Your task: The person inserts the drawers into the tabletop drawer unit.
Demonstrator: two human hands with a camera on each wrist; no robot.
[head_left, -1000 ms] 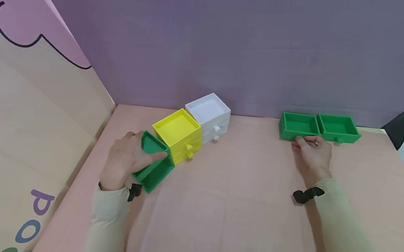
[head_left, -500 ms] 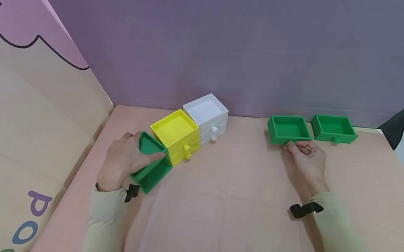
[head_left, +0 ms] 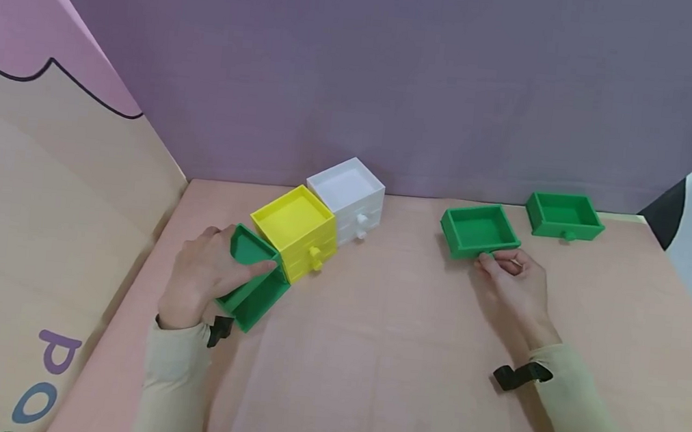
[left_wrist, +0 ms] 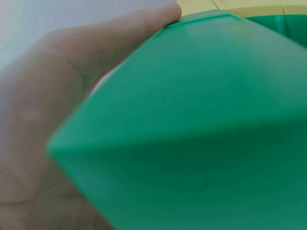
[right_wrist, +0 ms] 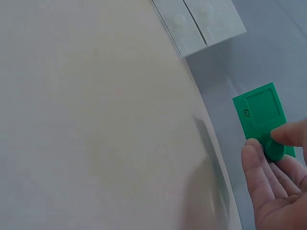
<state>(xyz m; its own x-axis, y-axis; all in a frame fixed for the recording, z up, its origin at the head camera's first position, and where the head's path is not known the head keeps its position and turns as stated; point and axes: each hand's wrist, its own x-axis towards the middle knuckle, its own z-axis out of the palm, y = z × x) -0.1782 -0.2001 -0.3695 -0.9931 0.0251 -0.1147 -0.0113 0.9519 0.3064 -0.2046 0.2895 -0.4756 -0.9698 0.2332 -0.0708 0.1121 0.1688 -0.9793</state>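
At the left of the head view my left hand [head_left: 201,279] grips a green two-slot cabinet shell [head_left: 261,298], thumb over its near edge. The shell stands tilted against a yellow drawer unit [head_left: 296,222]. Its flat green side [left_wrist: 182,105] fills much of the left wrist view. At the right, my right hand [head_left: 521,290] pinches the round knob [right_wrist: 274,149] of a small green drawer [head_left: 477,231], held just above the table. The drawer's front [right_wrist: 263,108] bears the number 62 or similar. A second green drawer [head_left: 565,214] rests near the back wall.
Behind the yellow unit stands a white drawer unit [head_left: 348,189], touching it, with two knobs facing the right front. A purple-grey wall [head_left: 395,76] closes off the back and a cream printed panel [head_left: 43,217] the left. Pink cloth [head_left: 371,355] covers the table.
My right hand has drawn one green drawer leftward and toward me, away from the other green drawer, and tilted it slightly. The left hand keeps its grip on the green shell.
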